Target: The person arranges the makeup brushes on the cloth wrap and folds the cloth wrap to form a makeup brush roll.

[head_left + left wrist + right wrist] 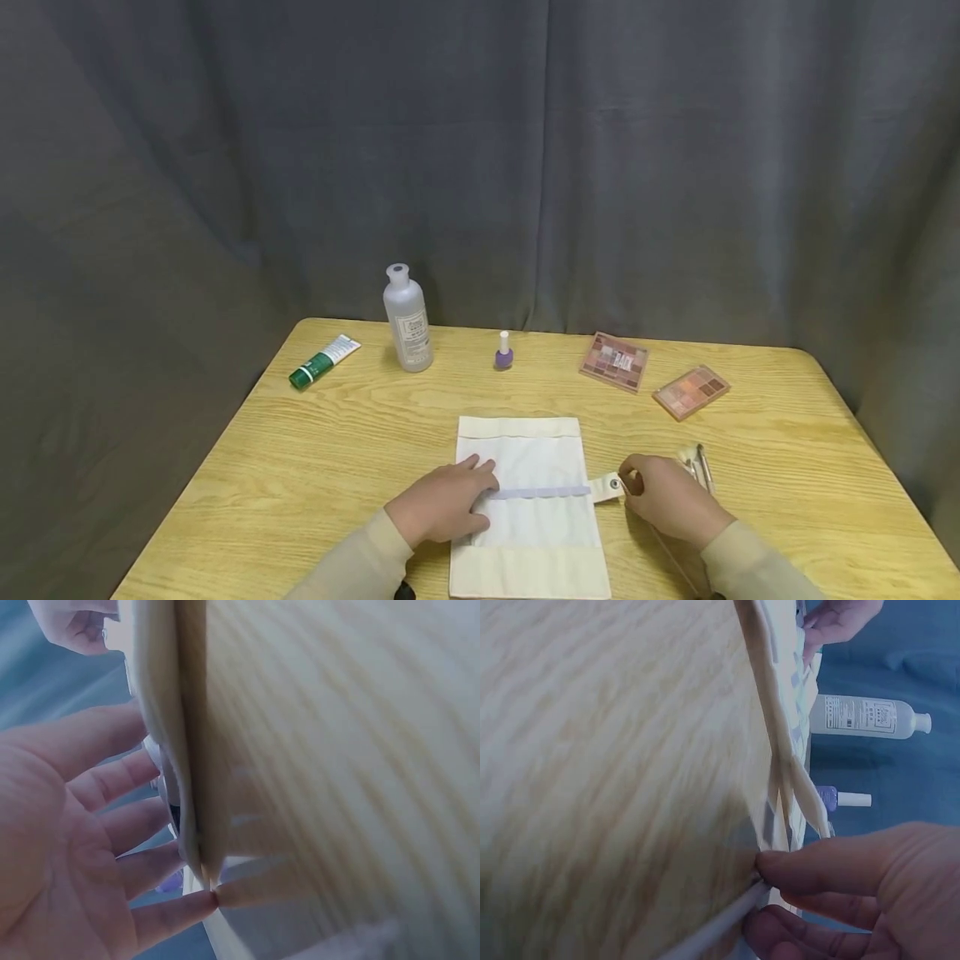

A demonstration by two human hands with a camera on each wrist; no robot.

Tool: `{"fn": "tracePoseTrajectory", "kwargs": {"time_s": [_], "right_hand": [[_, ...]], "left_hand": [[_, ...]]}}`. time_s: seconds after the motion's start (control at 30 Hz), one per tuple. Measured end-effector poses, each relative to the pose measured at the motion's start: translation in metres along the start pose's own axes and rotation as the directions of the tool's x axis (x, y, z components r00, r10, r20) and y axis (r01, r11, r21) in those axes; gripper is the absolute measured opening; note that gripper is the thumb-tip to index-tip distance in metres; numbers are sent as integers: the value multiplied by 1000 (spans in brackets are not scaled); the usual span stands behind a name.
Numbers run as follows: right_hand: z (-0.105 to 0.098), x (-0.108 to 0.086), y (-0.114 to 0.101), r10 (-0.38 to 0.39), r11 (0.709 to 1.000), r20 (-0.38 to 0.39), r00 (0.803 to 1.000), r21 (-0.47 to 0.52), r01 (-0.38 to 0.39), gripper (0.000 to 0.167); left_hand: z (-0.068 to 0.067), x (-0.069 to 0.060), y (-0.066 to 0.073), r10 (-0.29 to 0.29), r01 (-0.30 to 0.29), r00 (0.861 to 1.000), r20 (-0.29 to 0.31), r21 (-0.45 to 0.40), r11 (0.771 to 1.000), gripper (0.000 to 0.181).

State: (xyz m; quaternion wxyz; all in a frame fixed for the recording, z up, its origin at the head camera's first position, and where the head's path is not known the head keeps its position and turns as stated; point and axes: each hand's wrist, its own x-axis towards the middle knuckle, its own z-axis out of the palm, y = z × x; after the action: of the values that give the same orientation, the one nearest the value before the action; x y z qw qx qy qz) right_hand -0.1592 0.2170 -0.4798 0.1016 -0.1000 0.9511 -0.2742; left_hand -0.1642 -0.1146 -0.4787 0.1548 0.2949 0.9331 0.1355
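Roll (pixel 540 521): lower middle of the frame, spread flat on the table (pixel 360 450), a mauve band (pixel 540 493) running across it.
Left hand (pixel 450 500): I've got it on the roll's left edge — fingers straight and spread, touching the cloth, gripping nothing that I can see.
Right hand (pixel 670 500): lower right of centre, thumb and finger nearly together; my right wrist view has them pinching the end of a thin rod (pixel 716 922).
Strap (pixel 604 487): out from the roll's right side, snap (pixel 615 484) showing, tip right by the right hand — touching or not, I can't tell from here.
Brushes (pixel 703 468): just beyond the right hand, partly hidden by it.
Tube (pixel 324 362): left of the frame, lying down, green and white.
Bottle (pixel 408 325): left of centre, upright.
Polish (pixel 503 358): centre, upright, purple under a white cap.
Palettes (pixel 614 362): two, lying right of centre, near each other.
Curtain (pixel 480 150): dark, filling the top.
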Motion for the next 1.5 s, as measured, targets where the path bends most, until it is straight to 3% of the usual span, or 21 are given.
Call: {"fn": "tracePoseTrajectory", "kwargs": {"time_s": [0.33,0.6,0.77,1.07,1.2,1.5], "right_hand": [[-1,5,-3,-10,999,27,1000,53,8,39],[-25,9,-12,-43,988,-31,999,146,47,49],[-35,12,-24,-95,962,-106,990,247,119,43],[-40,28,-47,-141,885,-242,960,405,232,44],[-37,39,-56,-149,851,-262,953,457,259,46],[-21,62,-79,-156,850,-254,955,457,261,43]], "left_hand": [[-5,-1,2,-13,15,999,38,-47,999,37],[-9,-2,2,-11,15,998,55,-78,997,40],[-10,-3,5,-15,20,999,52,-92,996,39],[-7,-2,6,-31,35,998,47,-93,995,39],[-7,-2,6,-38,44,998,59,-99,994,41],[-8,-2,6,-40,46,997,65,-89,995,42]]}}
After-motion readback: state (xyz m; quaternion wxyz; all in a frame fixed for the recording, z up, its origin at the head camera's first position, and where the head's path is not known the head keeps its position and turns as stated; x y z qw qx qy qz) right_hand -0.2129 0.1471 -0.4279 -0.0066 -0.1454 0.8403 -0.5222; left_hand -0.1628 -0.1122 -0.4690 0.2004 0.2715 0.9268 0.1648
